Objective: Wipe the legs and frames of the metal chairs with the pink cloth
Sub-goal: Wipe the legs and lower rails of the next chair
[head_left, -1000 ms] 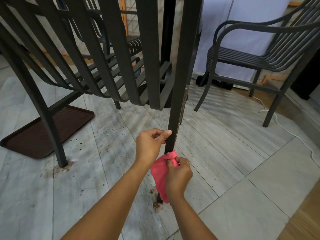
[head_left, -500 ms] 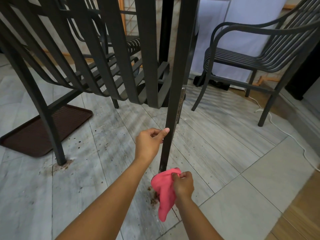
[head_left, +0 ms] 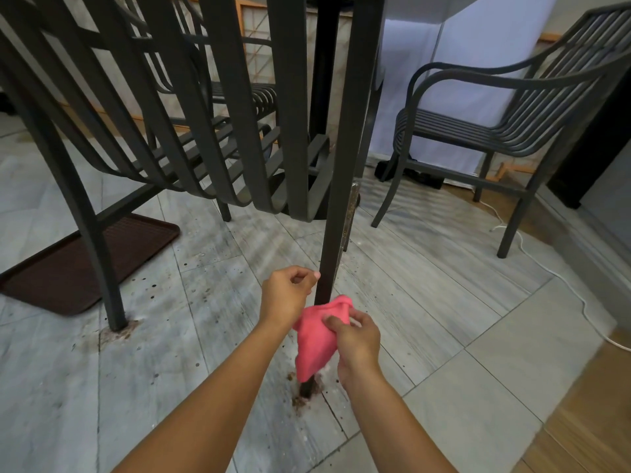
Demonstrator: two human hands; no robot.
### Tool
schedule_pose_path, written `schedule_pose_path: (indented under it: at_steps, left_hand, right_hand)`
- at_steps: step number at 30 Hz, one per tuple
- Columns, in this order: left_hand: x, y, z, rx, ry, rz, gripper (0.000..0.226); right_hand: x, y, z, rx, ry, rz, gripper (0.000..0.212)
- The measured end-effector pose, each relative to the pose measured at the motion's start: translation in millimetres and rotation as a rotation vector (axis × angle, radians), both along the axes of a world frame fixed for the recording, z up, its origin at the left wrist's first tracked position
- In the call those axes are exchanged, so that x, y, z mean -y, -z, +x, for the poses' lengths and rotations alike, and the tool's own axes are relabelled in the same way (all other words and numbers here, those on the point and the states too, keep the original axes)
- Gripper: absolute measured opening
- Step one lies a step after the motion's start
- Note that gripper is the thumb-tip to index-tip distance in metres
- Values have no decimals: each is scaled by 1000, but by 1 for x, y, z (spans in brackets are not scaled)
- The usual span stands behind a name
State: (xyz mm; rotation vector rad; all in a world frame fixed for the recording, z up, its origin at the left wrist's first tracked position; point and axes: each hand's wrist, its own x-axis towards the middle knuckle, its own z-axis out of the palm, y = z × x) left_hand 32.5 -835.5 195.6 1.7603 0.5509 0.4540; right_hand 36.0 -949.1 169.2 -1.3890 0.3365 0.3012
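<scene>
A dark metal chair fills the upper left, its rear leg (head_left: 336,213) running down the middle to the floor. The pink cloth (head_left: 316,339) is wrapped around the low part of that leg, and my right hand (head_left: 355,339) grips it there. My left hand (head_left: 286,295) is just left of the leg above the cloth, fingers curled, thumb and forefinger close to the leg; whether they touch it I cannot tell. Rust-brown crumbs lie around the leg's foot (head_left: 307,390). The chair's other rear leg (head_left: 85,216) stands at the left.
A second metal armchair (head_left: 505,124) stands at the right, with a white cable (head_left: 563,285) running along the floor beside it. A brown tray (head_left: 78,268) lies on the floor at the left. Wood flooring (head_left: 587,418) begins at the lower right. A third chair (head_left: 259,97) sits behind.
My right hand dropped with the cloth toward the foot of the leg, then came back up a little. My left hand stayed by the leg, its thumb now slightly off it.
</scene>
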Motion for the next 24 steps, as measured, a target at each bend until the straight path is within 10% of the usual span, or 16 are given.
schedule_pose_path:
  at_steps: [9, 24]
  left_hand:
    - [-2, 21, 1, -68, 80, -6, 13]
    - [0, 41, 3, 80, 64, -41, 7]
  right_hand:
    - [-15, 18, -11, 477, -69, -440, 59]
    - [-23, 64, 7, 546, -1, -473, 38]
